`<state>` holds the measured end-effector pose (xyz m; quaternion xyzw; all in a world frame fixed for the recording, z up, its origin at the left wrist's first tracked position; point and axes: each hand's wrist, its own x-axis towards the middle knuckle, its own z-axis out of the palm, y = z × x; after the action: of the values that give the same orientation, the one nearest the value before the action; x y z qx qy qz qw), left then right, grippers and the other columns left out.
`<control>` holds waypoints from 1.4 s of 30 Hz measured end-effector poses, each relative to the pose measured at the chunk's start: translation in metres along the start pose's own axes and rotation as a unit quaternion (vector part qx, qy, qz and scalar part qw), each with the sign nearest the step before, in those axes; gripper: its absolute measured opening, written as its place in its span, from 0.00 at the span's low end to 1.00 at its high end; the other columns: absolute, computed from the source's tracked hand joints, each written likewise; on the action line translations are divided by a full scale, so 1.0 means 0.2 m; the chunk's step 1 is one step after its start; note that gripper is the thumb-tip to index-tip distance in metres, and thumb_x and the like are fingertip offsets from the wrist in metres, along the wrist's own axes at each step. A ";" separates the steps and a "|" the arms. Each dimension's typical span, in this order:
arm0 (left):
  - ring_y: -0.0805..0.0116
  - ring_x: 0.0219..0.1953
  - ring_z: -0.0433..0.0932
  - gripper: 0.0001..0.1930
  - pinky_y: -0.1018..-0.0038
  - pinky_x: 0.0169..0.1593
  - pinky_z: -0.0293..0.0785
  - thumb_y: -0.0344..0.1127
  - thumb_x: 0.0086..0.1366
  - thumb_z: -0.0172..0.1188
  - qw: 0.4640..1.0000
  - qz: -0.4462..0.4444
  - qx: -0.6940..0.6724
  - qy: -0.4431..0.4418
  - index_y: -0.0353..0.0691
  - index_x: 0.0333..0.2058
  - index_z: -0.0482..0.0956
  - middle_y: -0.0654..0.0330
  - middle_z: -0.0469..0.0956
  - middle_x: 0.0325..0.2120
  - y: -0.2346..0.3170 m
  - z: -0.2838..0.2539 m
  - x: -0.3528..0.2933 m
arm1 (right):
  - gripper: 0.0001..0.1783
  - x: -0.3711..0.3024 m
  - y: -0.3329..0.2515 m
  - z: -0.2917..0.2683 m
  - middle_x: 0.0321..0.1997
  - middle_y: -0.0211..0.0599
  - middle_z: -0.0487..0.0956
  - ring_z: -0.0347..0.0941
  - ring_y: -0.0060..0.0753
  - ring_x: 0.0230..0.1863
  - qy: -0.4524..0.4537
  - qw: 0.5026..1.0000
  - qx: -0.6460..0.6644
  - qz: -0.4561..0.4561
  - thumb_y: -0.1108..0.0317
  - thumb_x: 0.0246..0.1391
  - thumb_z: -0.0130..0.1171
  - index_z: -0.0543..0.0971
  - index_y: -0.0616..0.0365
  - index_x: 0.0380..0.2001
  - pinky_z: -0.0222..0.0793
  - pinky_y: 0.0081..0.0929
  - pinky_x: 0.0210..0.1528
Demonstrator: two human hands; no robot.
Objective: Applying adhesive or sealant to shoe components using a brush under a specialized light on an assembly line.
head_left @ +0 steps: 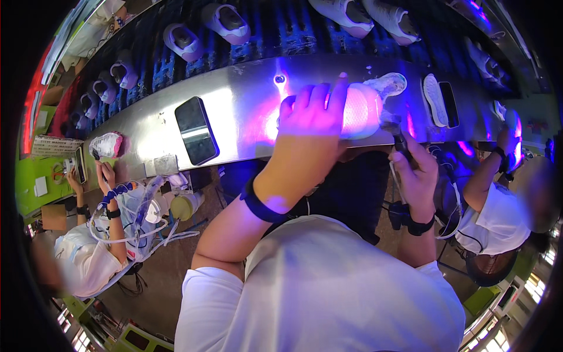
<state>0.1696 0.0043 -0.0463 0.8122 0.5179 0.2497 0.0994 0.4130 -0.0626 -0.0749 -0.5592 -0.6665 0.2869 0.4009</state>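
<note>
At the bench edge in front of me, my left hand [311, 114] holds a light shoe [359, 111] lit pink and violet. Its fingers lie over the shoe and its thumb is hidden. My right hand [417, 167] is closed round the dark handle of a brush [399, 130], whose head is beside the shoe's right end. Just beyond the shoe lies a pale, crumpled-looking piece [392, 85], too glaring to make out. Farther right, a white shoe sole [434, 101] rests next to a dark phone [449, 104].
A metal bench [246, 88] runs across, with a black phone [196, 130] on it. Behind is a conveyor [281, 44] carrying several shoes [227, 23]. Co-workers sit at left [97, 258] and right [495, 223]; the left one's hands are near a shoe upper [105, 145].
</note>
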 end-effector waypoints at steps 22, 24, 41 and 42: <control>0.56 0.63 0.74 0.52 0.60 0.66 0.70 0.38 0.45 0.82 0.916 -0.045 -0.366 -0.156 0.32 0.68 0.64 0.49 0.76 0.60 0.11 -0.24 -0.36 | 0.23 0.08 -0.37 -0.33 0.46 0.39 0.86 0.79 0.25 0.47 -0.144 0.979 0.143 0.009 0.73 0.58 0.67 0.81 0.61 0.57 0.73 0.28 0.53; 0.52 0.67 0.71 0.55 0.59 0.69 0.66 0.43 0.45 0.82 0.880 -0.063 -0.437 -0.175 0.28 0.68 0.62 0.44 0.73 0.62 0.12 -0.23 -0.36 | 0.23 0.08 -0.38 -0.36 0.47 0.40 0.86 0.79 0.26 0.47 -0.160 0.981 0.102 0.026 0.73 0.58 0.68 0.81 0.62 0.57 0.73 0.28 0.55; 0.67 0.56 0.77 0.40 0.68 0.61 0.73 0.41 0.57 0.78 0.760 -0.238 -0.564 -0.219 0.27 0.61 0.69 0.55 0.79 0.53 0.19 -0.15 -0.25 | 0.22 0.05 -0.11 -0.28 0.49 0.43 0.86 0.82 0.34 0.50 -0.116 0.989 0.095 0.009 0.73 0.54 0.70 0.83 0.62 0.53 0.72 0.28 0.59; 0.67 0.56 0.77 0.37 0.68 0.61 0.73 0.40 0.58 0.77 0.754 -0.253 -0.569 -0.209 0.29 0.61 0.70 0.56 0.79 0.52 0.17 -0.13 -0.25 | 0.21 0.04 -0.10 -0.27 0.49 0.43 0.86 0.82 0.34 0.51 -0.115 0.990 0.084 -0.005 0.73 0.54 0.70 0.83 0.61 0.53 0.71 0.28 0.59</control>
<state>0.1668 -0.0582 -0.0239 0.4773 0.4328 0.2882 0.7084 0.4489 -0.0634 -0.0291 -0.4836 -0.6846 0.4023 0.3683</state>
